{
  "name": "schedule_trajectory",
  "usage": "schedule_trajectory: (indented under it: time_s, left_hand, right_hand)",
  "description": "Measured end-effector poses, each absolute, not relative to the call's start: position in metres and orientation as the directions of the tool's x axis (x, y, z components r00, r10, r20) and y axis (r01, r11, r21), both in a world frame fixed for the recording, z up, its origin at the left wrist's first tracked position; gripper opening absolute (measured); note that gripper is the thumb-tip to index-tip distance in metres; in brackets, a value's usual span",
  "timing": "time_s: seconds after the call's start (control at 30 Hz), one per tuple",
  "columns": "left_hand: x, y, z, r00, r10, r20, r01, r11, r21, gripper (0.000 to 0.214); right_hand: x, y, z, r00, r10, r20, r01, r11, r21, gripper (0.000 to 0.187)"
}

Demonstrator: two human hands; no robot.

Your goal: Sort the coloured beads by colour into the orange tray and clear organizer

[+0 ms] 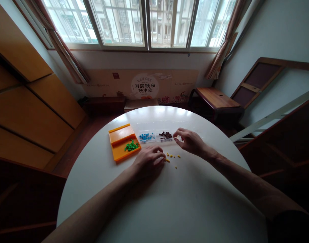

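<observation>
My left hand [148, 160] rests on the round white table [190, 202], fingers curled together at the edge of several small yellow pieces [172, 157]; whether it pinches one is too small to tell. My right hand [190, 140] has its fingers bent, touching the right end of a clear plastic tray [158, 141] that holds blue pieces [146, 136] and dark brown pieces [166, 135]. An orange tray [120, 133] to the left holds green pieces [131, 146].
Beyond the table stand a low wooden bench [215, 98], a cardboard panel with printed characters [144, 86] under the window, and wooden boards leaning at the left [30, 111]. A folded wooden frame [260, 79] leans on the right wall.
</observation>
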State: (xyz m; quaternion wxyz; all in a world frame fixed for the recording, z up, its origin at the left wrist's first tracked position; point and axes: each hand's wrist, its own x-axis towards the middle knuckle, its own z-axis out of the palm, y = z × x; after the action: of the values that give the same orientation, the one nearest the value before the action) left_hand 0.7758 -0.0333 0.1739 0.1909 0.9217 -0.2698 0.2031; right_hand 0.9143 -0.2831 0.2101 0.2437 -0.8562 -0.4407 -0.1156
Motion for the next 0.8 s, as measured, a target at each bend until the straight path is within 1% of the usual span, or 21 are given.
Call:
schedule_trajectory:
  time_s: [0.07, 0.17, 0.4, 0.6, 0.8]
  left_hand:
    - [0.776, -0.034, 0.174, 0.773, -0.420, 0.476, -0.573, -0.784, 0.238, 0.013]
    - [0.776, -0.035, 0.176, 0.774, -0.424, 0.470, -0.575, -0.782, 0.241, 0.015]
    - [0.776, -0.036, 0.178, 0.775, -0.418, 0.474, -0.570, -0.787, 0.237, 0.014]
    - [0.776, -0.035, 0.176, 0.775, -0.422, 0.471, -0.567, -0.792, 0.225, 0.014]
    - [0.775, -0.036, 0.178, 0.791, -0.409, 0.455, -0.555, -0.793, 0.252, 0.015]
  right_hand:
    - [0.900, -0.284, 0.209, 0.527, 0.763, 0.375, 0.841, -0.405, -0.358, 0.007]
    - [0.883, -0.286, 0.205, 0.495, 0.799, 0.341, 0.841, -0.340, -0.422, 0.005]
    - [0.875, -0.288, 0.201, 0.528, 0.805, 0.272, 0.803, -0.368, -0.469, 0.005]
    - [0.872, -0.287, 0.203, 0.536, 0.807, 0.248, 0.790, -0.375, -0.486, 0.010]
    - [0.870, -0.281, 0.198, 0.586, 0.768, 0.258, 0.772, -0.433, -0.466, 0.003]
